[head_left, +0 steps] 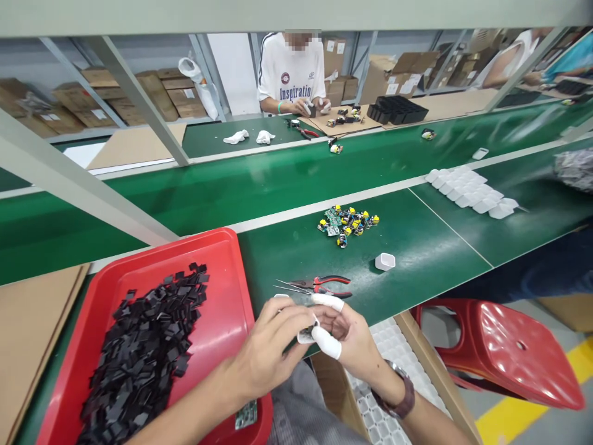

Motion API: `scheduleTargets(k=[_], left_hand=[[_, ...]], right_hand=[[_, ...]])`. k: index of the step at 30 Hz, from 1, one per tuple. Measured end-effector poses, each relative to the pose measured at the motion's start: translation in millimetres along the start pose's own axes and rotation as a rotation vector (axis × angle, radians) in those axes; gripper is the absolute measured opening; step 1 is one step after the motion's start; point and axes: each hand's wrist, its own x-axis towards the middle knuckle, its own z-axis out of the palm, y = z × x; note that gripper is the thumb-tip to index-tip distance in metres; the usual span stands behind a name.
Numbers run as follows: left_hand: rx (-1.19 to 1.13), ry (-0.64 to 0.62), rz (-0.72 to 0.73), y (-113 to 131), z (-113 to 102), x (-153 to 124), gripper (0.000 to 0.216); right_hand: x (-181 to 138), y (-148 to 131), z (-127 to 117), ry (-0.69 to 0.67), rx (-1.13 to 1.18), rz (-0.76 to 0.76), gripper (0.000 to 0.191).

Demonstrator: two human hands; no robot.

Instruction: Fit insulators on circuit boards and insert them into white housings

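Note:
Close to my body, my left hand [273, 337] and my right hand [349, 334] meet around a small white plastic housing [306, 335]. Left fingers curl over it from above, and my right thumb, in a white finger cot, presses its side. Something dark shows inside, too covered to make out. Just beyond my hands lie red-handled long-nose pliers [324, 284] and thin metal tweezers [291, 288]. A single white plastic cup [385, 262] sits farther right. Behind the pliers is a cluster of small circuit boards with yellow parts [349, 224].
At left stands a red tray [222, 278] of small black pieces [143, 346], with a green board [246, 415] in its near corner. White housings [472, 190] stand in rows at right. Below are a box of white housings [393, 371] and a red stool [523, 352]. Across the belt, a co-worker [291, 74] handles parts.

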Motion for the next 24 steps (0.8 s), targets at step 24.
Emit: scheduleTargets(k=[24], left_hand=[[-0.094,-0.161,-0.409,-137.7,-9.2,94.9,0.042]], right_hand=[[40.0,6.6,-145.8,0.365,-1.283,-0.497,0.059]])
